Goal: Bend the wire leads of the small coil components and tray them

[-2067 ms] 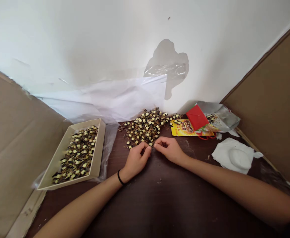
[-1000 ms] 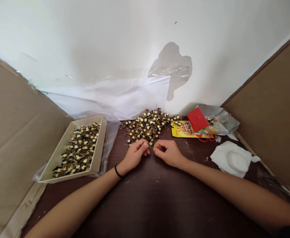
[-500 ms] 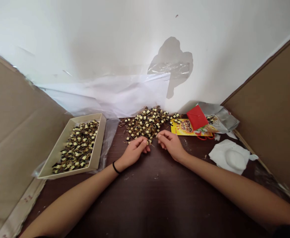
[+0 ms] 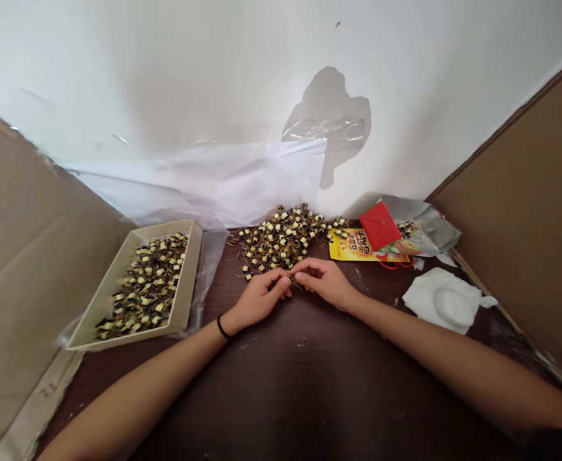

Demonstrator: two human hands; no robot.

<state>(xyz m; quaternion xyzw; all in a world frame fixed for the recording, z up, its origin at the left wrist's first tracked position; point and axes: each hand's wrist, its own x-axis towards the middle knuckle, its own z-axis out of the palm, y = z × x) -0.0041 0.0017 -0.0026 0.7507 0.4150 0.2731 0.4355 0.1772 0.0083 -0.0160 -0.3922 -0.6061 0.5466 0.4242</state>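
Note:
My left hand (image 4: 258,298) is closed in a pinch on a small wire-ended part, mostly covered by the fingertips. Against it, thumb and forefinger pressed together, is my right hand (image 4: 328,283), pinching at the same part; thin dark strands stick out beneath the fingers. Just beyond both hands lies a pile of small black parts (image 4: 276,242) with pale yellow bands and thin brownish wires. To the left, a cream open box (image 4: 191,275) holds many more of these parts in rows.
At the back right, a red envelope (image 4: 379,226) and a silver bag (image 4: 434,225) lie over a yellow packet (image 4: 341,251). Red-handled scissors (image 4: 396,264) show beside it. White tissue (image 4: 420,293) lies nearer. Cardboard walls (image 4: 525,160) flank the dark table (image 4: 281,384).
My right hand has moved left, and its fingertips now meet those of my left hand. The left thumb and fingers have shifted slightly. The view has tilted a little.

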